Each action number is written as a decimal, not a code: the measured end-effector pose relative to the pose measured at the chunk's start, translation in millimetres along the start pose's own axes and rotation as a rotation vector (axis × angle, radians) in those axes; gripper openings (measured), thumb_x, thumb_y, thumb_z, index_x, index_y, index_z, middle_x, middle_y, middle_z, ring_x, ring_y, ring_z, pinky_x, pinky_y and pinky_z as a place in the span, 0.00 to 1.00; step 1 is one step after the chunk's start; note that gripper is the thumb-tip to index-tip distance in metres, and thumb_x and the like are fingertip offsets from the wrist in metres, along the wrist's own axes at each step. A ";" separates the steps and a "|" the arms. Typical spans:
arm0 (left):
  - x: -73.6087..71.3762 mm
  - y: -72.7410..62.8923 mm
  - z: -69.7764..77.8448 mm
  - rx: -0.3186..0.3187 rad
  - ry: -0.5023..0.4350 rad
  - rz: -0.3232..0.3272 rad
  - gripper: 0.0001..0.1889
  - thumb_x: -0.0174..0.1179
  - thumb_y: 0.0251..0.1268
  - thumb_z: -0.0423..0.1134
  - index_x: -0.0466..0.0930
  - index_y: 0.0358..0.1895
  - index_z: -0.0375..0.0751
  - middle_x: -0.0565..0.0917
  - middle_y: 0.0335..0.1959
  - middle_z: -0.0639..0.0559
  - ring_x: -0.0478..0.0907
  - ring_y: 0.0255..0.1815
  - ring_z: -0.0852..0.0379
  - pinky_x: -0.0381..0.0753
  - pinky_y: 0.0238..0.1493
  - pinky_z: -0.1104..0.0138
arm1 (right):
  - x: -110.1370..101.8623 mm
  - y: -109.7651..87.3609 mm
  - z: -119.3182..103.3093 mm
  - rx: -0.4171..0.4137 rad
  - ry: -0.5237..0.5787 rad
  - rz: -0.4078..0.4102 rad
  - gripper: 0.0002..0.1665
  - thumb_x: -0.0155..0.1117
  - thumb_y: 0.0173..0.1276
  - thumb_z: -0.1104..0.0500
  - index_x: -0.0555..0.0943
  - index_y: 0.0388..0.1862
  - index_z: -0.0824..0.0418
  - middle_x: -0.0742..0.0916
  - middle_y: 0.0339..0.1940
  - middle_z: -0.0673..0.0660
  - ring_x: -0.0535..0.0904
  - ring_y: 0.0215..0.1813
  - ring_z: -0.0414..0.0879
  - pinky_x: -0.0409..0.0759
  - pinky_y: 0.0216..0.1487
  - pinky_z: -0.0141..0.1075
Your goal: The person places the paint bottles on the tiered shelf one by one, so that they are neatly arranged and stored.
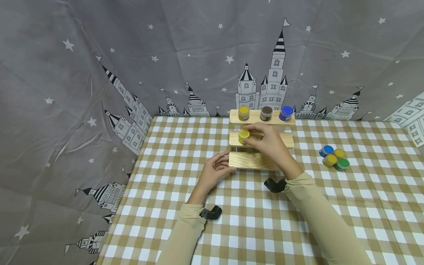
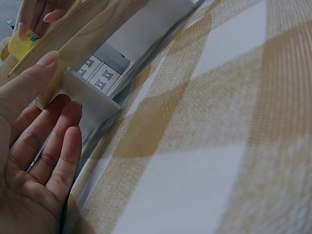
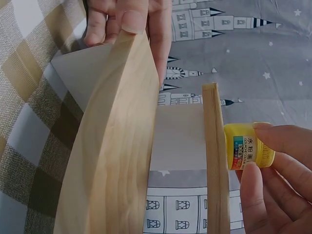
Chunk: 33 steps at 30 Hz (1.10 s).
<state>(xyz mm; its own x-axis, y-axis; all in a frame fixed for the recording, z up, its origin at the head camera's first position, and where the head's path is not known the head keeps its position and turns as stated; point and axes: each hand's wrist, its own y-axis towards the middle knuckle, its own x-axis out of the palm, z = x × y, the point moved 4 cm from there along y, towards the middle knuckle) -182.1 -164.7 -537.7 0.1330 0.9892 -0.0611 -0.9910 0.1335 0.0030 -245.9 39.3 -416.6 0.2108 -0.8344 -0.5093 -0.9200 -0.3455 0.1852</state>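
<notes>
A three-tier wooden display shelf [image 1: 245, 161] with white side supports stands at the table's back. My right hand [image 1: 266, 140] pinches a small yellow paint jar [image 1: 243, 135] between thumb and fingers, at the left part of the middle tier. In the right wrist view the jar's printed label [image 3: 243, 150] faces the camera, and its base meets the tier's board [image 3: 214, 161]. My left hand [image 1: 213, 172] holds the left end of the lowest tier, thumb at the board's edge and fingers by the white support [image 2: 90, 100].
On the top tier stand a yellow jar [image 1: 243, 113], a brown jar [image 1: 266, 113] and a blue jar [image 1: 286, 113]. Several more jars, including a green one [image 1: 342, 164], cluster on the checked tablecloth [image 1: 374, 198] to the right. A grey castle-print curtain [image 1: 198, 40] hangs behind.
</notes>
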 end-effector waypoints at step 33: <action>0.2 0.2 1.0 0.012 0.016 -0.002 0.35 0.76 0.59 0.32 0.75 0.71 0.39 0.86 0.56 0.39 0.85 0.44 0.61 0.89 0.51 0.71 | -21.5 -25.7 7.9 0.029 0.008 0.081 0.26 0.77 0.65 0.58 0.84 0.61 0.60 0.90 0.58 0.59 0.85 0.61 0.54 0.84 0.48 0.28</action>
<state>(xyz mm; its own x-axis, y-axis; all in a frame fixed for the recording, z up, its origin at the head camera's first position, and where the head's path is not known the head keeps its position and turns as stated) -182.2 -164.4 -536.7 0.1351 0.9879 -0.0766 -0.9905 0.1366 0.0151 -229.4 69.6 -417.1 0.1383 -0.8625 -0.4869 -0.9434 -0.2644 0.2004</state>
